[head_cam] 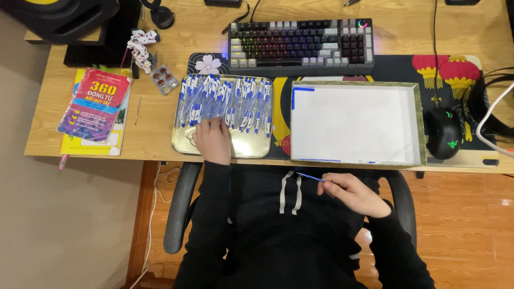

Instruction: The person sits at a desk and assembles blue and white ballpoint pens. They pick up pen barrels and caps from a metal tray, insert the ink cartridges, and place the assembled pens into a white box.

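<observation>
Resting on the heap of blue-and-white pens [227, 104] in the metal tray [251, 149], the left hand [212, 140] has its grip spread loosely over them. The right hand [356, 194] pinches a thin blue refill [310, 176] near the lap. Beyond that grip, the white box [353, 124] holds only a few blue refills along its edges; most pens seem untouched.

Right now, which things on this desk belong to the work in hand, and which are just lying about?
In the work:
left hand on the pens
metal tray under them
right hand holding one blue pen
white shallow box

Lying about:
keyboard
mouse
books
pill blister
small figure
</observation>
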